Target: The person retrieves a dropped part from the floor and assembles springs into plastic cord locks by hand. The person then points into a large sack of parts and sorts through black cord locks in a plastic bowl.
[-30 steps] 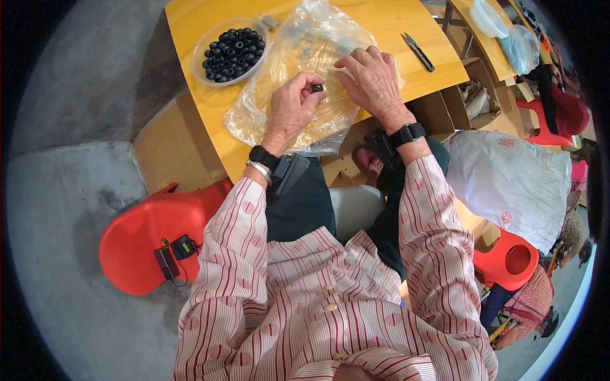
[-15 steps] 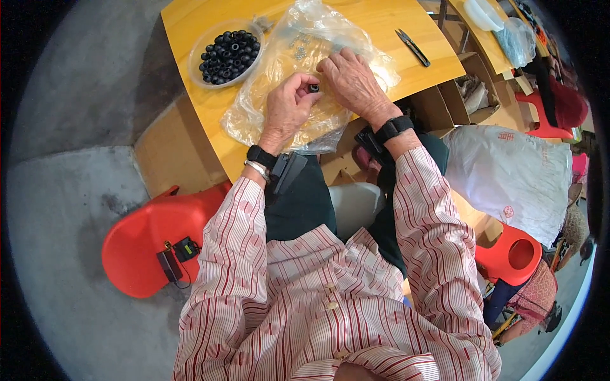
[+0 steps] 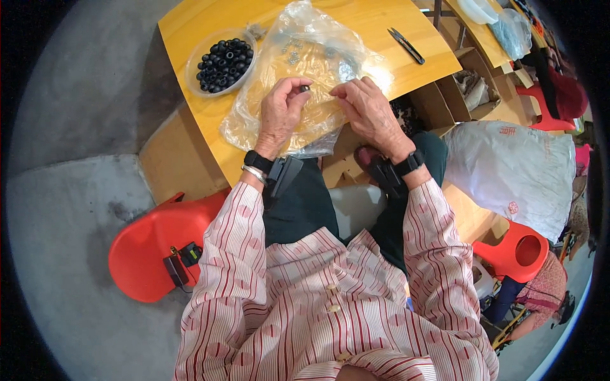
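My left hand pinches a small black ring-like piece between thumb and fingertips, above a clear plastic bag spread on the yellow table. To its right, my right hand has thumb and forefinger pressed together; whatever they may hold is too small to make out. A short gap separates the two hands. Several tiny silvery pieces lie on the bag beyond my hands. At the far left of the table stands a clear round bowl full of similar black pieces.
Black-handled thread snips lie at the table's right. Cardboard boxes and a large white sack are on the right. A red chair carrying small black devices stands at my left. Other people are partly visible at the right edge.
My right hand has drawn back to the right and nearer to me, away from my left hand. The left hand keeps the black piece and has shifted slightly left.
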Available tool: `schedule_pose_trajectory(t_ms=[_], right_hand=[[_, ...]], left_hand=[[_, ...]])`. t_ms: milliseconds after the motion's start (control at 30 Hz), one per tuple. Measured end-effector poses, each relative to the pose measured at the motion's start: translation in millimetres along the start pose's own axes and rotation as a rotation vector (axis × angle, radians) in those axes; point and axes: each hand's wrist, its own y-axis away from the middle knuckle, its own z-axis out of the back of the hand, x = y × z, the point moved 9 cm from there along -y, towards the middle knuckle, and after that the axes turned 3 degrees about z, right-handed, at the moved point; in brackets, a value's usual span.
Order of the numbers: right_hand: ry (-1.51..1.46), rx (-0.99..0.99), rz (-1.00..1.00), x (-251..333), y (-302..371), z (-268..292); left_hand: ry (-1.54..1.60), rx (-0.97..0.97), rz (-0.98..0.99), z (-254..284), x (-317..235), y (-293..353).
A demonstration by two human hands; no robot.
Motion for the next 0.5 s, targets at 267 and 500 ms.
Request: schedule_pose_trajectory(t_ms=[267,500], right_hand=[[-0.177,-0.067,-0.134,0.1,17.7,4.3],[-0.241,-0.096,-0.188,3.4,17.9,1.1]], left_hand=[[0.165,-0.006,0.068,0.1,6.7,-0.1],[0.195,0.008,0.102,1.5,11.4,-0.6]])
